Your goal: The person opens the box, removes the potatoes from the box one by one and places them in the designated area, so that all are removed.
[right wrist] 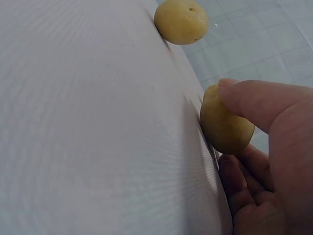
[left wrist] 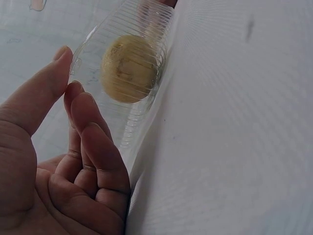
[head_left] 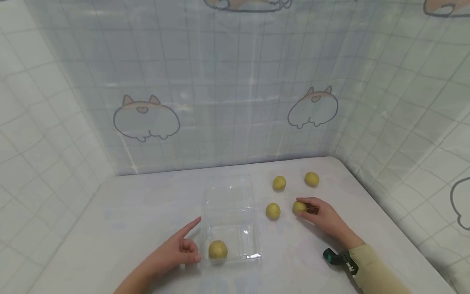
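Note:
My right hand grips a small yellow potato between thumb and fingers, low at the tabletop. On the left, my left hand pinches the left edge of a clear plastic clamshell box, its index finger stretched out along the side. The box lies open, with its lid folded back away from me. A single potato sits in the near left corner of the box; the left wrist view shows this potato through the ribbed wall.
Beyond and beside my right hand lie three loose potatoes: one nearer the box, one farther back, one at the back right. The white table meets checked curtains at the back and sides.

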`<state>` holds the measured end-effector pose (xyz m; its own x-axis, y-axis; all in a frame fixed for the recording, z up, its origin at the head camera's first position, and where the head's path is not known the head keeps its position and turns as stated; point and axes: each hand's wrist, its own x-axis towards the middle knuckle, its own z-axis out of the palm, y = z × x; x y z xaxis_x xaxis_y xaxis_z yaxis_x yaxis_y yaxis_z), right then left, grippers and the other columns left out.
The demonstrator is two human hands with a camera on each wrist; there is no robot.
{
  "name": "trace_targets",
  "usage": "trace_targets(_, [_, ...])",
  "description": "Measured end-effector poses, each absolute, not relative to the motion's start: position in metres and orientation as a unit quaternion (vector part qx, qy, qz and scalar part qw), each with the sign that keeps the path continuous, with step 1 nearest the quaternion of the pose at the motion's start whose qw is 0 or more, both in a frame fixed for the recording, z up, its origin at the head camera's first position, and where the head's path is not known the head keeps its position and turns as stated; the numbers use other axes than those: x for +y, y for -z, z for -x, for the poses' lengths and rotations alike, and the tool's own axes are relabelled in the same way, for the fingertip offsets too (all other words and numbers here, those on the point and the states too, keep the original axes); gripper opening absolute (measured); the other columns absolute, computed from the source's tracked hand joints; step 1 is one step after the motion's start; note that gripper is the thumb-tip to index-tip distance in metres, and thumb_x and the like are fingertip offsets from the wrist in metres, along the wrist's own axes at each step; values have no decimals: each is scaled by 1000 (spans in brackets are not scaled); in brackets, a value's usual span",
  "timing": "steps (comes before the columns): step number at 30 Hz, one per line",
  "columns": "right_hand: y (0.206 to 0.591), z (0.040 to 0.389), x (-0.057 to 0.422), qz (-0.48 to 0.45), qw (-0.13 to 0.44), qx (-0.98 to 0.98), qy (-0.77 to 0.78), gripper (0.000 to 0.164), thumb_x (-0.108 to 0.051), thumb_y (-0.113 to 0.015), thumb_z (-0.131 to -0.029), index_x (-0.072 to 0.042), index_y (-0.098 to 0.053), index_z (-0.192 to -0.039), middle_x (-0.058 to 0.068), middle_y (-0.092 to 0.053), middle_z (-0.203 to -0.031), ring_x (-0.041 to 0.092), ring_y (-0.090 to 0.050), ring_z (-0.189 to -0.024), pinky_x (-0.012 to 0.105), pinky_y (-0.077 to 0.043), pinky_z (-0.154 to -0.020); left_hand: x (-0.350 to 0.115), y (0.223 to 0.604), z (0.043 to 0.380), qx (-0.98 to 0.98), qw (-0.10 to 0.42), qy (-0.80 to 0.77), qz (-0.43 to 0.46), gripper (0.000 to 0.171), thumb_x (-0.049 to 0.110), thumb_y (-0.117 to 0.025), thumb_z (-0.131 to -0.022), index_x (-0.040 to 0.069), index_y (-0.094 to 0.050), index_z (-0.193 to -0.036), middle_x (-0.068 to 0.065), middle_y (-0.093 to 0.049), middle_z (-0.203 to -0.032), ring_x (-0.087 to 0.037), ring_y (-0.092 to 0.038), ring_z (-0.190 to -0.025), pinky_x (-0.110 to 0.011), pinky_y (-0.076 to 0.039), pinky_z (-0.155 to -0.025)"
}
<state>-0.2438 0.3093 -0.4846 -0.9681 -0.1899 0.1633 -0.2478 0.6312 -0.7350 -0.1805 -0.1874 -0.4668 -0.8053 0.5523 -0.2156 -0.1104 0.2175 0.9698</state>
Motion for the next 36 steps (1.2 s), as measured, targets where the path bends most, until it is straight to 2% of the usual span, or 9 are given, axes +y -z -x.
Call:
trace_targets(6, [485, 245, 309, -127, 40, -905, -403, 53, -41, -75, -87, -16, -63, -133, 0, -63, -126, 16, -62, -106, 33, -51, -88, -188, 470, 182, 735, 274, -601, -155, 100, 12, -75, -88, 20, -6, -160, -10, -66, -85, -16, -59, -77, -29, -49, -74])
trace_targets(24, [483, 245, 310, -107, 22, -896, -430, 61, -42, -76, -86, -14, -59, -137, 4, -62, -128, 20, -62, -109, 38, -50, -91, -190, 471, 183, 736, 270, -602, -156, 100, 12, -76, -87, 23, -8, -160, -8, -65, -83, -15, -58, -75, -28, -49, -72])
trace_targets(31, [476, 245, 310, -106, 24, -888, -447, 63, -40, -75, -88, -11, -54, -140, 10, -58, -135, 28, -57, -118, 46, -47, -96, -190, 472, 182, 733, 267, -605, -162, 100, 11, -75, -88, 22, -7, -160, -8, -65, -83, -14, -57, -75, -28, -49, -71])
trace_targets(36, [461, 241, 309, -110, 57, -885, -448, 61, -40, -71, -91, -8, -54, -140, 11, -56, -137, 28, -51, -125, 45, -43, -100, -190, 471, 182, 740, 265, -597, -161, 100, 12, -75, -88, 22, -8, -160, -9, -66, -83, -15, -58, -76, -29, -49, -72])
